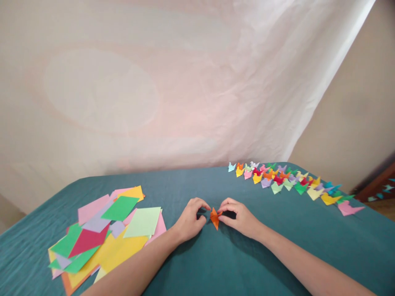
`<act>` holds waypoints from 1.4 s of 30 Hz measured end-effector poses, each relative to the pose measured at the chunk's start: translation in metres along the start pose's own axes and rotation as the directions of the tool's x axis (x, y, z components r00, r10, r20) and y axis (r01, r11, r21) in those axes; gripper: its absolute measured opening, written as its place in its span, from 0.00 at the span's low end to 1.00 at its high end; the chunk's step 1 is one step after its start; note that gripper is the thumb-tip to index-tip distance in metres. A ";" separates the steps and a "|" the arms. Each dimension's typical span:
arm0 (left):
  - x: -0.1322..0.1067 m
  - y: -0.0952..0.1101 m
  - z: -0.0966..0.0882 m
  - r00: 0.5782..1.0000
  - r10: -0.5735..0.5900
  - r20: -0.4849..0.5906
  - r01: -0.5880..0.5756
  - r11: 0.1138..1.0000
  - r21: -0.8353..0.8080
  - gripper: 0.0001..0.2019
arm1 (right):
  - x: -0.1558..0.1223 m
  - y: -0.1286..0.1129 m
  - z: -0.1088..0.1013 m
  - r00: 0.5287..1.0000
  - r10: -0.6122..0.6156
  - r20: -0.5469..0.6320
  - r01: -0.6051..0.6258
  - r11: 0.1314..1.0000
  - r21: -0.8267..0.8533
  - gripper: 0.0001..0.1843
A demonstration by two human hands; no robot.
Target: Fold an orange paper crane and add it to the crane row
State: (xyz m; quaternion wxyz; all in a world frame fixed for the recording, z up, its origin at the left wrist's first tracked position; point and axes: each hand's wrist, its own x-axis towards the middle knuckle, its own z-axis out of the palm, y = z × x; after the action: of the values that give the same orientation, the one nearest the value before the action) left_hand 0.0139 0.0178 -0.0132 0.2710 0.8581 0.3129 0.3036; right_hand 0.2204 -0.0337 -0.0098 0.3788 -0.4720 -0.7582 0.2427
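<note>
A small folded orange paper piece (214, 218), like an origami bird, is at the middle of the table close to the front. My right hand (239, 218) pinches its right side between thumb and forefinger. On the other side, my left hand (191, 219) is curved with a gap between thumb and forefinger. Its forefinger tip is right beside the paper's upper left edge; whether it touches I cannot tell.
Loose coloured paper squares (120, 209) lie in a spread pile at the left, partly behind my left forearm. Rows of folded paper birds (290, 184) stand at the back right. A dark green cloth (191, 275) covers the table, and a pale sheet (197, 90) hangs behind it.
</note>
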 end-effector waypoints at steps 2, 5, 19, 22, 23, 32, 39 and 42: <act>-0.001 0.004 0.000 0.999 0.035 0.018 -0.035 0.999 0.023 0.20 | 0.000 0.001 0.002 1.000 -0.003 0.002 0.003 1.000 -0.018 0.06; -0.003 0.009 0.000 0.997 0.073 0.032 -0.074 0.995 0.064 0.18 | -0.001 0.004 0.005 1.000 -0.009 0.007 0.009 0.998 -0.060 0.06; -0.001 0.014 -0.001 0.993 0.098 0.069 -0.106 0.986 0.132 0.09 | 0.001 0.003 0.006 1.000 -0.006 0.029 0.011 0.982 -0.187 0.11; -0.001 0.013 -0.001 0.992 0.104 0.069 -0.113 0.985 0.127 0.12 | 0.001 0.003 0.005 1.000 0.000 0.005 0.001 0.992 -0.125 0.12; -0.001 0.013 -0.001 0.992 0.106 0.066 -0.113 0.986 0.122 0.14 | 0.001 0.003 0.005 1.000 0.000 -0.006 -0.001 0.995 -0.102 0.10; -0.001 0.005 0.000 0.997 0.079 0.012 -0.080 0.991 0.105 0.22 | 0.006 0.002 -0.021 0.991 0.007 -0.130 -0.013 0.999 -0.046 0.06; -0.001 0.002 0.001 0.996 0.088 0.008 -0.088 0.992 0.095 0.21 | -0.026 0.052 -0.087 0.945 0.158 -0.284 -0.220 0.955 -0.199 0.11; 0.000 0.001 0.001 0.996 0.093 0.012 -0.094 0.991 0.099 0.21 | -0.051 0.081 -0.121 0.881 0.224 -0.417 -0.343 0.910 -0.235 0.14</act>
State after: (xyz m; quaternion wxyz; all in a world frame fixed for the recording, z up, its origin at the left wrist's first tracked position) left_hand 0.0154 0.0171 -0.0134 0.2145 0.8855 0.2860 0.2968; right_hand 0.3745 -0.0423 -0.0143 0.4021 -0.6691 -0.6197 0.0810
